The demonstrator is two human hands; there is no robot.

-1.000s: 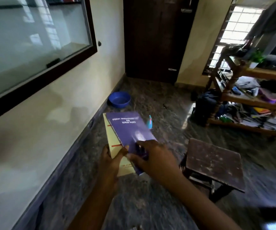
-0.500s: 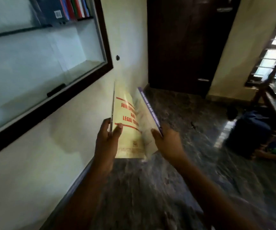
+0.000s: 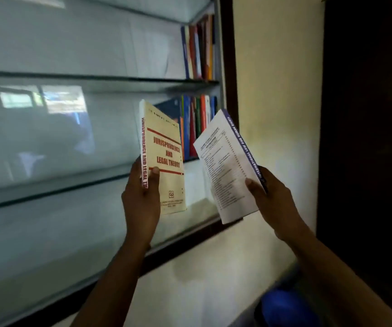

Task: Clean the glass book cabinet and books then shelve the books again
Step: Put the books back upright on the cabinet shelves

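Books first: the cream law book [image 3: 164, 161] is upright in the left hand [image 3: 140, 201], thumb across the cover, and the purple-spined book [image 3: 225, 166] sits tilted in the right hand [image 3: 272, 204], pinched low near its corner. Both are held up in front of the glass cabinet [image 3: 228, 55], near the row of shelved books [image 3: 197, 123]. My worry: that low grip lets the purple one flop or slip, and a swinging corner could knock the glass shelf [image 3: 72, 182].
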